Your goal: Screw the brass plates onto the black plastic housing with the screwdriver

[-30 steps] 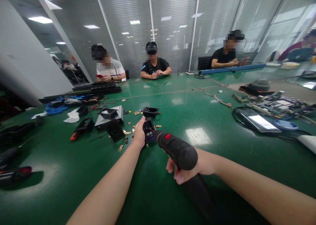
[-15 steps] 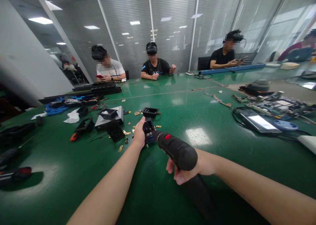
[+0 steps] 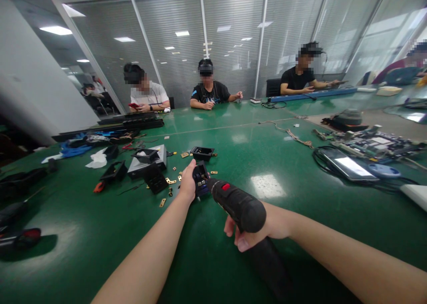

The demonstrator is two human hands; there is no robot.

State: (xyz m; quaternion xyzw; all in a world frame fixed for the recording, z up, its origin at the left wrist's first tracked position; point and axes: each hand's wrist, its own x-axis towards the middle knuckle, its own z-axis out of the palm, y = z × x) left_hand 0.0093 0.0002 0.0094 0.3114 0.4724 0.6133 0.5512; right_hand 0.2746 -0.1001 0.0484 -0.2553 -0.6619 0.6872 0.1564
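Head view shows almost nothing changed over the last second: the left hand (image 3: 187, 184) still pinches the small black housing (image 3: 200, 177) upright on the green table (image 3: 100, 233), and the right hand (image 3: 263, 226) stays clenched around the black electric screwdriver (image 3: 238, 204), its nose against the housing's open face; only the view has dipped a little, so the driving seems to be going on in place. The bit and the screw it meets are hidden behind the tool's nose, the brass bits (image 3: 163, 201) beside the housing are too small to identify, and the handle's lower end is lost in shadow
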